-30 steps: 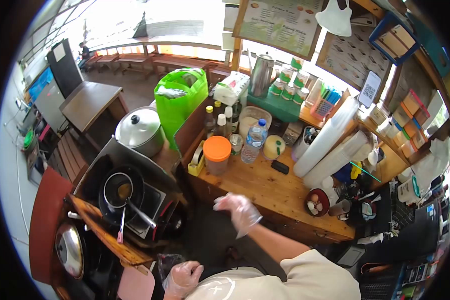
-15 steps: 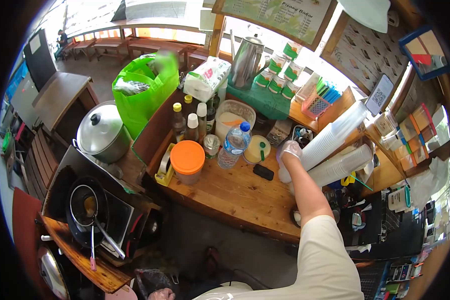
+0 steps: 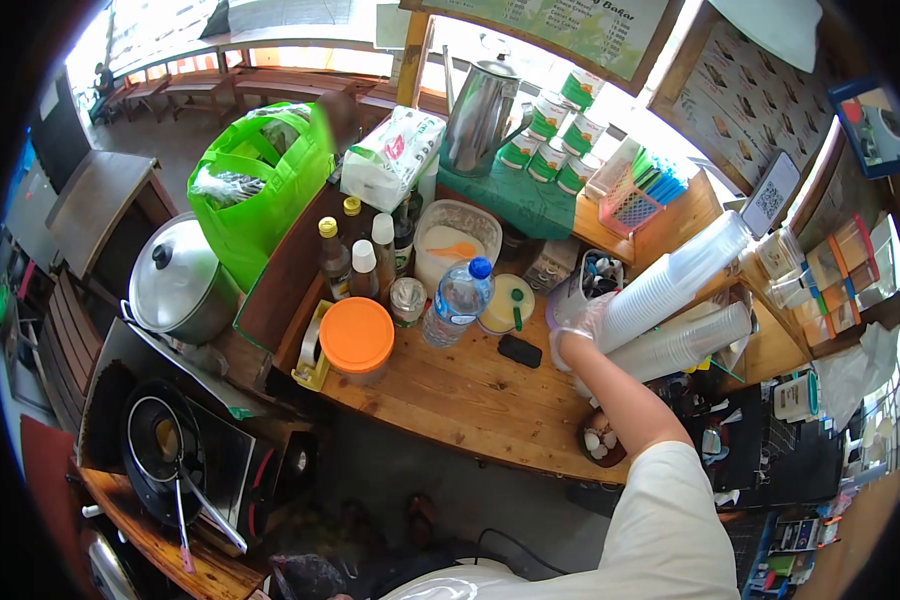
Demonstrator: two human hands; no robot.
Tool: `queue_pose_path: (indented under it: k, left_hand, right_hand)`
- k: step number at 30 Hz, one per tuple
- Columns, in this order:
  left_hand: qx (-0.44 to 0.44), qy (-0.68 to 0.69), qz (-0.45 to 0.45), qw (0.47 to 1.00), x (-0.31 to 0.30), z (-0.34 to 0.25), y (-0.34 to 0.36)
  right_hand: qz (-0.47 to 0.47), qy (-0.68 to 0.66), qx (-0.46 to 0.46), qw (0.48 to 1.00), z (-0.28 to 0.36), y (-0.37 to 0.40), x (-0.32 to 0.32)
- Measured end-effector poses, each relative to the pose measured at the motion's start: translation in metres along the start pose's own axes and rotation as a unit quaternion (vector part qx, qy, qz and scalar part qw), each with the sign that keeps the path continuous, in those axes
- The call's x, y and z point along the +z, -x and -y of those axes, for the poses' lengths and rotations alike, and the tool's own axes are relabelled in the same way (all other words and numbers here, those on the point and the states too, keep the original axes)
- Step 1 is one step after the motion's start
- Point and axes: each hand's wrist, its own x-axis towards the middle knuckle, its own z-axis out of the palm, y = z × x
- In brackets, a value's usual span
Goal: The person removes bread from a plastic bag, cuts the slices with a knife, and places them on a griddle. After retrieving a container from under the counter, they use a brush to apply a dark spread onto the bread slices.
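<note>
By the cups, right hand; bare counter toward its front edge.

Wide, round-edged view from a head-worn camera
It looks forward and down across the counter, the stacked cups fairly near at right, the benches far off at upper left.

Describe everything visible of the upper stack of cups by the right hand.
The upper stack of cups is a column of nested, translucent cups that look like plastic, their rims showing as close ridges. It leans diagonally, one end raised toward the upper right of the view, the other down near the wooden counter. The right hand, in a clear glove, overlaps the lower end; whether it grips is unclear. A similar second stack runs just below in view.
</note>
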Motion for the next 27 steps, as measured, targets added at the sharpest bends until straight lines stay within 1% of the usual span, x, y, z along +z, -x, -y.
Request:
queue_pose_path:
  k: [1, 2, 3, 4, 5, 6, 7, 8, 9, 10, 12, 14, 15, 16, 17, 18, 19, 20, 22, 23, 25, 26, 27]
  left_hand:
    - [0.001, 0.002, 0.004, 1.000, 0.002, 0.008, -0.007]
    - [0.042, 0.096, 0.009, 0.994, 0.006, 0.023, -0.017]
    - [0.082, 0.188, 0.015, 0.979, 0.006, 0.032, -0.025]
    - [0.084, 0.186, 0.020, 0.979, -0.005, 0.020, -0.031]
    - [0.071, 0.085, 0.014, 0.994, -0.022, -0.003, -0.038]
    - [0.059, -0.017, 0.007, 0.998, -0.035, -0.016, -0.046]
    - [0.066, -0.020, 0.011, 0.998, -0.038, -0.014, -0.057]
    - [0.095, -0.031, 0.007, 0.995, -0.042, -0.012, -0.074]
    - [0.126, -0.044, 0.003, 0.991, -0.053, -0.016, -0.089]
    - [0.135, -0.049, 0.006, 0.990, -0.067, -0.021, -0.101]
    - [0.163, -0.028, 0.007, 0.986, -0.095, -0.055, -0.113]
    - [0.186, -0.008, 0.011, 0.982, -0.103, -0.064, -0.128]
    - [0.189, -0.010, 0.016, 0.982, -0.110, -0.073, -0.131]
    - [0.172, 0.004, 0.024, 0.985, -0.120, -0.088, -0.132]
    - [0.154, 0.018, 0.033, 0.987, -0.127, -0.097, -0.135]
    - [0.156, 0.016, 0.035, 0.987, -0.128, -0.095, -0.141]
    - [0.167, 0.016, 0.045, 0.985, -0.124, -0.090, -0.149]
    - [0.177, 0.017, 0.054, 0.983, -0.122, -0.086, -0.155]
    - [0.188, 0.019, 0.055, 0.980, -0.124, -0.083, -0.160]
    - [0.199, 0.025, 0.056, 0.978, -0.125, -0.082, -0.162]
    - [0.196, 0.025, 0.051, 0.979, -0.126, -0.081, -0.165]
    - [0.195, 0.027, 0.048, 0.979, -0.127, -0.080, -0.165]
    - [0.192, 0.026, 0.048, 0.980, -0.129, -0.081, -0.164]
  right_hand:
    - [0.052, 0.079, -0.018, 0.995, 0.003, 0.003, 0.002]
    - [-0.007, 0.210, 0.043, 0.977, 0.032, -0.054, 0.070]
    - [-0.048, 0.345, 0.121, 0.929, 0.061, -0.109, 0.136]
    - [-0.069, 0.449, 0.205, 0.867, 0.088, -0.162, 0.197]
    - [-0.060, 0.392, 0.160, 0.904, 0.071, -0.130, 0.161]
    - [-0.046, 0.327, 0.117, 0.937, 0.053, -0.095, 0.121]
    - [-0.026, 0.261, 0.076, 0.962, 0.032, -0.055, 0.075]
    - [-0.019, 0.260, 0.082, 0.962, 0.020, -0.041, 0.061]
    - [-0.025, 0.234, 0.017, 0.972, 0.011, -0.031, 0.051]
    - [-0.031, 0.207, -0.048, 0.977, 0.006, -0.026, 0.045]
    - [-0.033, 0.201, -0.040, 0.978, 0.006, -0.025, 0.043]
    - [-0.038, 0.197, -0.038, 0.979, -0.003, -0.021, 0.034]
    - [-0.021, 0.124, -0.064, 0.990, -0.019, -0.013, 0.014]
    - [-0.005, 0.049, -0.087, 0.995, -0.030, -0.013, 0.000]
    - [-0.001, 0.049, -0.085, 0.995, -0.037, -0.025, -0.007]
    - [0.031, -0.072, -0.057, 0.995, -0.048, -0.039, -0.013]
    - [0.061, -0.191, -0.028, 0.979, -0.059, -0.051, -0.018]
    - [0.063, -0.193, -0.027, 0.979, -0.065, -0.068, -0.013]
    - [0.083, -0.184, 0.175, 0.964, -0.071, -0.105, 0.003]
    - [0.083, -0.186, 0.174, 0.963, -0.078, -0.111, -0.001]
    - [0.149, -0.208, 0.190, 0.948, -0.083, -0.119, -0.005]
    - [0.153, -0.218, 0.128, 0.955, -0.094, -0.068, -0.061]
    - [0.153, -0.219, 0.124, 0.955, -0.091, -0.081, -0.047]
